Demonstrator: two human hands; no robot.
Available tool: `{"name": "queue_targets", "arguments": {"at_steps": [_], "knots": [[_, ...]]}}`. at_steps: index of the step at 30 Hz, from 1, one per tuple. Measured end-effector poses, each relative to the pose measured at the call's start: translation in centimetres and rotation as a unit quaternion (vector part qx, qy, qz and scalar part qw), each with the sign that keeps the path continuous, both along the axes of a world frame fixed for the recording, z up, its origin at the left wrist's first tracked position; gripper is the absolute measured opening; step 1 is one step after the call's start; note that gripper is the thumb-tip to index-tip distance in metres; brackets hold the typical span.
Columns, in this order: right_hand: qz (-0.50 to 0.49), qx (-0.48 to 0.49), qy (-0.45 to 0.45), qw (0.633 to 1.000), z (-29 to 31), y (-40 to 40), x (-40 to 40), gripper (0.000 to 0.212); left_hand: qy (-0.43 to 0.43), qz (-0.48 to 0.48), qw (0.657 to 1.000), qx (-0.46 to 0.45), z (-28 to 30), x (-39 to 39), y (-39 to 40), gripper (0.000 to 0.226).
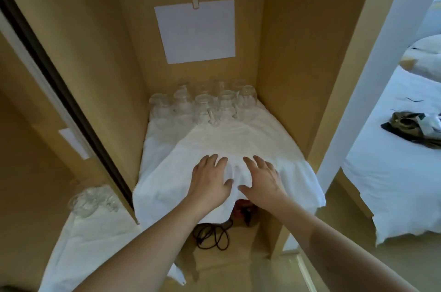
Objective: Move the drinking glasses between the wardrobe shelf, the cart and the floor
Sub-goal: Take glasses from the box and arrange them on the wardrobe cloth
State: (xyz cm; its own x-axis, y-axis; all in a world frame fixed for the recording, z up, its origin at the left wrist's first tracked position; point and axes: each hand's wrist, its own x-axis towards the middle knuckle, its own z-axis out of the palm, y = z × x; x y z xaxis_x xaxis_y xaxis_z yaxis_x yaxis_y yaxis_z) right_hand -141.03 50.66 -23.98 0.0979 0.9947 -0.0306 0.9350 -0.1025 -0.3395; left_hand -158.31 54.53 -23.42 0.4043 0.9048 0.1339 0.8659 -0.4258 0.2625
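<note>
Standing at the wardrobe: both hands were flat on the white cloth covering the wardrobe shelf, near its front edge. Left hand had fingers spread and straight, palm down, grasping nothing. Right hand same: fingers splayed, palm on the cloth, holding nothing. Hands sat just beside each other, thumbs nearly meeting, cloth bunched slightly between them.

Drinking glasses stood clustered at the back of the shelf on the cloth, against the rear wall, well apart from both hands. Some looked upside down; exact count was hard to tell, clear glass overlapping.

Second group of glasses sat lower left on another white cloth; couldn't tell whether that surface was the cart or the floor.

Sheet of white paper hung from a clip on the wardrobe's back wall. Cloth front edge draped over the shelf lip. Below it, a black cable lay coiled, next to a reddish object, mostly hidden. Bed with white bedding was off to the right, dark item lying on it.
</note>
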Motion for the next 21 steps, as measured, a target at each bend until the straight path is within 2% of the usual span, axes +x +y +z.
{"name": "queue_targets", "arguments": {"at_steps": [10,15,21], "knots": [[0.078,-0.038,0.057,0.995,-4.0,-3.5,-8.3,0.084,0.030,0.105,0.992,-0.064,-2.6,-9.4,-8.4,0.067],[0.116,-0.045,0.034,0.992,-4.0,-5.1,-13.4,0.083,0.011,0.147,0.988,-0.054,-2.8,-14.5,-9.9,0.067],[0.116,-0.030,0.022,0.993,-3.0,-4.5,-20.3,0.080,-0.008,0.147,0.989,-0.025,-2.2,-21.5,-9.9,0.063]]}}
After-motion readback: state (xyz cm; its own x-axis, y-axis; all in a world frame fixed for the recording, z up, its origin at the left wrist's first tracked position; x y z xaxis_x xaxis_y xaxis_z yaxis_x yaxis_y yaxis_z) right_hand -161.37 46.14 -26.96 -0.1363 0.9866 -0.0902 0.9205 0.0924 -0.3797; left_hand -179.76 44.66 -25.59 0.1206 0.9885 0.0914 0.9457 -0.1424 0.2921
